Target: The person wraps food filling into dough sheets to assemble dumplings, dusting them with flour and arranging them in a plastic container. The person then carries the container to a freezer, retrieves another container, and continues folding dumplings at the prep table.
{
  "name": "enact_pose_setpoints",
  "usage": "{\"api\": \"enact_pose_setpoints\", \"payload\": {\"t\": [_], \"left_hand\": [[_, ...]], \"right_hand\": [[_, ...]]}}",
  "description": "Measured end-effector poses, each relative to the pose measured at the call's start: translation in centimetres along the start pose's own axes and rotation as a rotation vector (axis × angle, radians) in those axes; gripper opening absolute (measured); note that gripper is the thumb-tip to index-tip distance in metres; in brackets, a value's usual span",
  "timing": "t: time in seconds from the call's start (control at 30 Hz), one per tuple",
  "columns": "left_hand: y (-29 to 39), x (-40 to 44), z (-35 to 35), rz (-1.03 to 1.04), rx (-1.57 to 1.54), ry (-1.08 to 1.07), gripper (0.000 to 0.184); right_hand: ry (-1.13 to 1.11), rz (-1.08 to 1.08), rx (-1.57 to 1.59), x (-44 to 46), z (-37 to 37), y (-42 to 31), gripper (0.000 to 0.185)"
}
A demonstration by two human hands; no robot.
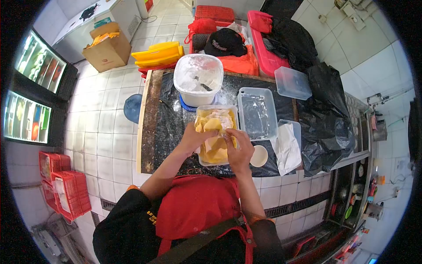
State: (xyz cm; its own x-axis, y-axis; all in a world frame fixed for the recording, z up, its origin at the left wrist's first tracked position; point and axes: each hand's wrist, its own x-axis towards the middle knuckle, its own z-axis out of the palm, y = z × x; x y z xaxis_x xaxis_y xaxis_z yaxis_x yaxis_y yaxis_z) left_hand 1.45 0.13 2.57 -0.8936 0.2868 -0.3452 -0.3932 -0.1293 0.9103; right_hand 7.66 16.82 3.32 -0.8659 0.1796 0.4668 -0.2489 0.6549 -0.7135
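A clear plastic tub (202,163) stands at the table's near side, filled with thin yellow floured sheets (215,155) that look like dough wrappers. Over its left rim is my left hand (193,137), its thumb and fingers closed on a yellow sheet (212,125). My right hand (239,149) comes in from the right rim with its fingers pinched together at the same sheets. Exactly what lies between the right fingertips is too small to make out. Just behind the tub stands a white bucket (198,94) of white powder with a dark-handled tool in it.
Right of the tub are a flour-dusted clear container (257,115), a small cream cup (259,156) and a container with white paper (288,147). Black plastic bags (325,119) cover the table's right end. A black cap (226,42) lies on crates behind.
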Motion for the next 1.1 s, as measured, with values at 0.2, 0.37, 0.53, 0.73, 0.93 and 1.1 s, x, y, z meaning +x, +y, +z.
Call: {"api": "enact_pose_setpoints", "payload": {"t": [0.2,0.37,0.53,0.73,0.93,1.1], "left_hand": [[1.9,-0.7,-0.5,-0.105,0.156,-0.127,0.046],[-4.0,1.8,-3.3,-0.339,-0.234,-0.194,0.049],[-3.3,-0.7,-2.2,-0.213,-0.181,-0.157,0.039],[-3.7,-1.4,-4.9,-0.239,0.105,-0.185,0.043],[-3.8,-2.5,-7.1,-0.247,-0.76,-0.182,0.043],[-3.1,-2.1,-6.5,-0.148,-0.811,-0.196,0.05]], "right_hand": [[-0.17,0.585,0.758,1.1,0.5,0.5,0.033],[-0.338,0.697,0.747,1.1,0.8,2.9,0.042],[-0.392,0.658,0.684,3.1,3.3,6.5,0.031],[-0.557,0.474,0.533,8.3,8.0,9.1,0.03],[-0.612,0.304,0.127,7.7,10.7,10.4,0.03],[-0.483,0.114,-0.208,7.3,9.5,8.4,0.037]]}}
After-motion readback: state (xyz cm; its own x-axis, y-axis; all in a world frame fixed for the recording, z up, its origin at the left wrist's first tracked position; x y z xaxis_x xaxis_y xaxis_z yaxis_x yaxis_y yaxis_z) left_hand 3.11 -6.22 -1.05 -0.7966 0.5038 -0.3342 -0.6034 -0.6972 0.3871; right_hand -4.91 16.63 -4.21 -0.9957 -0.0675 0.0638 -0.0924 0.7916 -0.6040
